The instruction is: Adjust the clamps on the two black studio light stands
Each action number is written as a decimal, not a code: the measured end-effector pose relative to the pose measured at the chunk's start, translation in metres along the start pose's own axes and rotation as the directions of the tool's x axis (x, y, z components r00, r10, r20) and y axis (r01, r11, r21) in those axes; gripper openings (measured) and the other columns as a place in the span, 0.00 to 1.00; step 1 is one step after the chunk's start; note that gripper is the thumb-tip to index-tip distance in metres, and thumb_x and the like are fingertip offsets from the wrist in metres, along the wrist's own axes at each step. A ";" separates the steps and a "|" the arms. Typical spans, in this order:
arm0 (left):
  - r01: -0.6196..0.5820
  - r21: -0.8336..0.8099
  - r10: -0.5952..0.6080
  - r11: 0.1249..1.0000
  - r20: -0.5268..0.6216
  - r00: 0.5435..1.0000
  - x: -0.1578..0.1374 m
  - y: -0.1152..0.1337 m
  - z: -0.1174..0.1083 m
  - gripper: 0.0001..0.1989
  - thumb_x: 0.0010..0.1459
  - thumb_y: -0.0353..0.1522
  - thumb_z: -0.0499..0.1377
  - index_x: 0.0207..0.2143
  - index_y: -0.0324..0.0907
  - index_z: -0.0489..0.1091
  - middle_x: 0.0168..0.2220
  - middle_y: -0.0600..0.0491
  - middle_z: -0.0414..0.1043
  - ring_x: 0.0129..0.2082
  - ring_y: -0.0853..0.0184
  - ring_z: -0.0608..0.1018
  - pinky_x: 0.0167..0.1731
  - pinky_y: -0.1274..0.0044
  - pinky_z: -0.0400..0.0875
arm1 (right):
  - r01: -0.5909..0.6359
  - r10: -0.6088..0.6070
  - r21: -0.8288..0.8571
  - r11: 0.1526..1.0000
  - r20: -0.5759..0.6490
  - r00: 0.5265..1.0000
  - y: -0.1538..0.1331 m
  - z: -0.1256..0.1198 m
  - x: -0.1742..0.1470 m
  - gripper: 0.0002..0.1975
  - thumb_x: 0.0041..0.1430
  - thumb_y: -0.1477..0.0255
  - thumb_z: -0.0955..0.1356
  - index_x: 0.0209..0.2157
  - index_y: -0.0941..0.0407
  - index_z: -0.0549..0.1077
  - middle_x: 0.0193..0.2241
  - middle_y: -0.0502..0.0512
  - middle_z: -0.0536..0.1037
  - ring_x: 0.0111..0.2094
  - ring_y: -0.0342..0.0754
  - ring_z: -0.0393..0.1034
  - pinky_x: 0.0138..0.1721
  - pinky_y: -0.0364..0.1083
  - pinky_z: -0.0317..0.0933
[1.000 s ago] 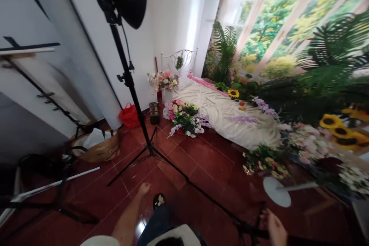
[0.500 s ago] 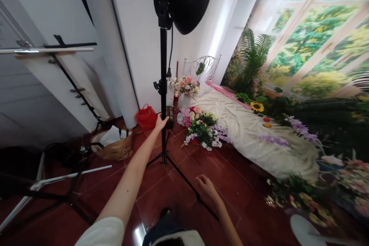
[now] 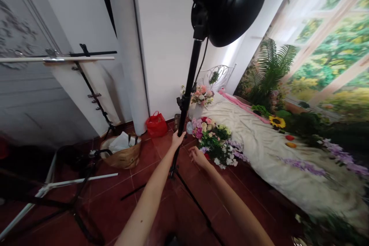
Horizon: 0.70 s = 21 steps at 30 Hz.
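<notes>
A black light stand rises in front of me, leaning a little to the right. At its top sits a black studio lamp with a wide round reflector and a hanging cord. My left hand is wrapped round the lower part of the pole. To the right of the pole, apart from it, my right hand is raised with loosely curled fingers spread apart and nothing in them. Below the hands, the stand's thin legs spread over the red tiled floor.
A bed with a cream cover and artificial flowers lies to the right. By the wall sits a red bag. A tan basket bag and a white pole frame are on the left. Behind stands a backdrop stand.
The lamp now leans to the right and looks closer. My left hand still grips the pole. My right hand has moved up and forward, nearer to it.
</notes>
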<state>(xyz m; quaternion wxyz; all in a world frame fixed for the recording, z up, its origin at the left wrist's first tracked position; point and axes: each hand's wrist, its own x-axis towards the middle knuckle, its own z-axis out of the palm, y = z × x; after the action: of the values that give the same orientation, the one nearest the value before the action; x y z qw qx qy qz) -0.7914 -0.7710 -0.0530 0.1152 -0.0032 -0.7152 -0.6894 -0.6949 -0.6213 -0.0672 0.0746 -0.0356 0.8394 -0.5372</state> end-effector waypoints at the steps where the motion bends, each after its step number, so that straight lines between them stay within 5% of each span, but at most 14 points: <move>1: 0.006 0.016 -0.005 1.000 -0.018 1.000 0.002 -0.003 0.002 0.17 0.45 0.44 0.61 0.26 0.37 0.70 0.23 0.53 0.71 0.24 0.70 0.72 0.27 0.80 0.66 | -0.042 0.042 0.058 0.997 -0.013 0.999 -0.007 0.003 0.018 0.12 0.60 0.68 0.57 0.43 0.55 0.62 0.25 0.48 0.72 0.19 0.40 0.65 0.22 0.40 0.61; 4: 0.026 0.100 -0.015 0.995 -0.105 0.994 0.008 -0.010 0.007 0.14 0.48 0.41 0.59 0.27 0.37 0.72 0.24 0.51 0.72 0.24 0.69 0.73 0.25 0.80 0.64 | -0.170 0.179 0.240 0.956 -0.015 0.984 -0.027 0.012 0.062 0.17 0.62 0.71 0.53 0.52 0.54 0.55 0.27 0.48 0.73 0.18 0.39 0.66 0.23 0.40 0.64; 7: 0.062 0.207 -0.015 0.976 -0.222 0.975 0.010 -0.010 0.014 0.13 0.48 0.39 0.58 0.24 0.37 0.73 0.22 0.50 0.72 0.23 0.68 0.73 0.23 0.80 0.62 | -0.232 0.245 0.248 0.941 -0.021 0.969 -0.040 0.017 0.091 0.18 0.62 0.71 0.54 0.53 0.55 0.56 0.26 0.48 0.73 0.19 0.40 0.67 0.25 0.42 0.66; 12: 0.115 0.249 -0.024 0.962 -0.341 0.940 0.012 -0.005 0.021 0.14 0.47 0.39 0.58 0.22 0.36 0.73 0.20 0.49 0.72 0.21 0.68 0.73 0.21 0.80 0.61 | -0.253 0.259 0.123 0.960 -0.042 0.965 -0.045 0.014 0.118 0.14 0.60 0.62 0.60 0.36 0.57 0.69 0.19 0.50 0.71 0.19 0.43 0.66 0.21 0.41 0.62; 21: 0.106 0.276 0.007 0.955 -0.380 0.925 0.015 -0.011 0.024 0.14 0.47 0.39 0.58 0.23 0.36 0.74 0.20 0.48 0.73 0.21 0.67 0.74 0.21 0.80 0.60 | -0.388 0.392 0.101 0.916 -0.019 0.920 -0.033 0.013 0.149 0.20 0.58 0.60 0.63 0.17 0.55 0.61 0.08 0.48 0.60 0.11 0.40 0.55 0.14 0.39 0.50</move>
<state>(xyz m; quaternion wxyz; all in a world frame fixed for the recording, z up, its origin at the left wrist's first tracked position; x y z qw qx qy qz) -0.8114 -0.7503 -0.0618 0.2319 0.1643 -0.7733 -0.5668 -0.8406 -0.6679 -0.0559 0.1653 0.1466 0.8043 -0.5516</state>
